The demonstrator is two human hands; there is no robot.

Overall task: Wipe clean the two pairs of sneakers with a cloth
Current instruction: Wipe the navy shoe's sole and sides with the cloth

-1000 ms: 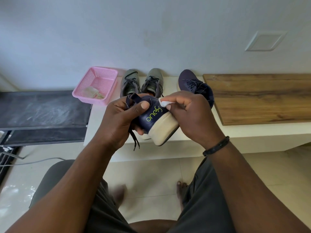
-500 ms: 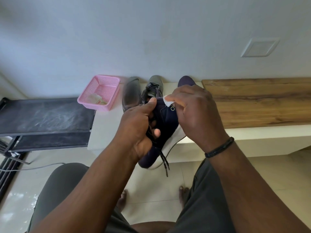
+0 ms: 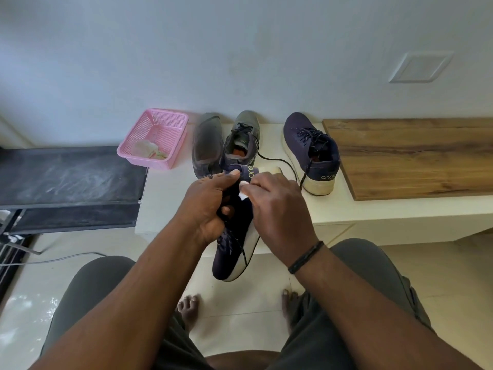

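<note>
Grey trousers (image 3: 373, 303), bare feet (image 3: 188, 307), black wristband (image 3: 305, 257).

We see soft, even daylight, glare on the floor tiles (image 3: 24, 303) at left, and wide-angle bending at the edges.

On the tabletop (image 3: 346, 209): basket (image 3: 153, 138) left, two sneakers (image 3: 226, 142) beside it, one sneaker (image 3: 310, 150) right, board (image 3: 413, 156) beyond.

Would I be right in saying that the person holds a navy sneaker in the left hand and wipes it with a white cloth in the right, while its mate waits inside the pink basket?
Not quite. The head view shows the mate, the other navy sneaker, standing on the white ledge beside the wooden board, not in the pink basket. The rest holds.
</note>
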